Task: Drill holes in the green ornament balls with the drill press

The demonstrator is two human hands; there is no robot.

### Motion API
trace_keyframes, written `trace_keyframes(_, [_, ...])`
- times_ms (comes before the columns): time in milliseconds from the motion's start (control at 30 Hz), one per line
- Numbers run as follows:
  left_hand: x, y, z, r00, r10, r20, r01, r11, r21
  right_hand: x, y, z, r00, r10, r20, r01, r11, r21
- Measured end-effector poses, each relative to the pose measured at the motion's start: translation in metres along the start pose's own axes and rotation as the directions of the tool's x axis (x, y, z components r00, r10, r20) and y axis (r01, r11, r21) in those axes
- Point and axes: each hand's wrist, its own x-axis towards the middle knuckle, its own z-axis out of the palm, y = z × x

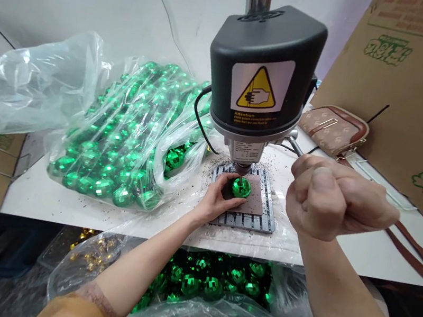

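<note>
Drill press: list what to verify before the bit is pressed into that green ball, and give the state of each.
1. Centring: the green ball sits right below the drill bit: ok.
2. Backing: the brown pad lies under the ball on the slotted table: ok.
3. Hold: the left hand wraps the ball: ok.
4. Finger clearance: its fingers lie close beside the bit: not ok.
5. Feed: the right hand is closed on the feed lever: ok.
6. Spindle turning: cannot tell.
</note>
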Motion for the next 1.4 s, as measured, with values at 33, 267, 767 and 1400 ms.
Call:
trace_keyframes(33, [0.000,0.000,0.000,1.000,-0.004,-0.001,0.004,1.000,-0.005,0.006,-0.004,0.004,0.997,0.066,-0.041,-0.067,0.997,-0.037])
trace_keyframes(267, [-0.003,0.007,0.001,0.999,-0.028,-0.032,0.026,0.999,-0.035,0.067,-0.008,0.030,0.912,0.407,-0.048,-0.409,0.911,-0.059])
trace_keyframes(767, [-0.040,0.007,-0.006,0.845,0.360,-0.395,-0.279,0.928,0.248,0.071,-0.002,0.031,0.900,0.435,-0.032,-0.436,0.900,-0.031])
trace_keyframes(1400, [-0.060,0.049,-0.024,0.772,0.563,-0.294,-0.379,0.780,0.498,0.070,-0.002,0.031,0.908,0.416,-0.045,-0.416,0.909,0.017])
